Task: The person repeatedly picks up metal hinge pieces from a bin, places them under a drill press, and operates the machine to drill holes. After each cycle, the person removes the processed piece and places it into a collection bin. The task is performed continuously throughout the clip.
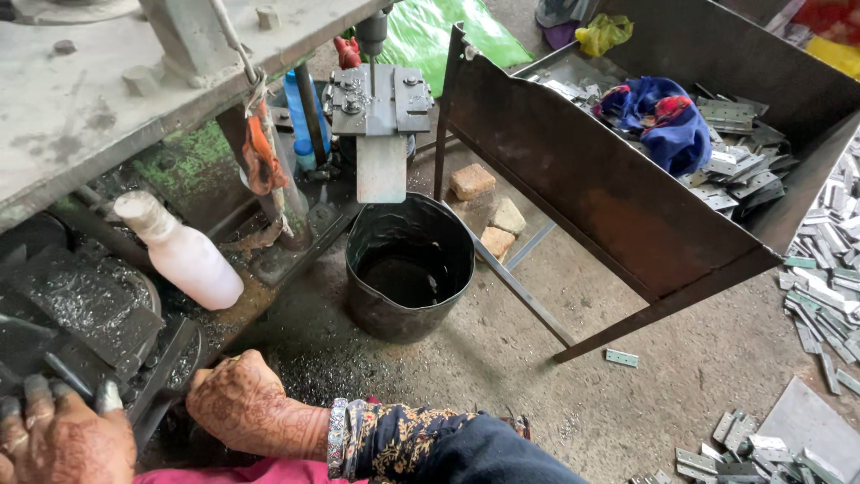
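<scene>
My left hand [58, 439] is at the bottom left corner, its grimy fingertips curled around a thin dark metal rod [64, 373] that lies on the oily machine bed [85, 309]. My right hand [251, 405], patterned with henna and wearing bangles at the wrist, rests knuckles up on the front edge of that bed. Its fingers are tucked out of sight, and I cannot see whether it holds anything. A small press tool [380, 100] with a flat metal chute hangs over a black bucket [408, 269].
A white plastic bottle [184, 254] leans on the machine bed. A rusty metal bin [627, 202] holds several small metal hinge plates and a blue cloth [661, 116]. More plates [829, 287] litter the floor on the right. Bricks [488, 211] lie behind the bucket.
</scene>
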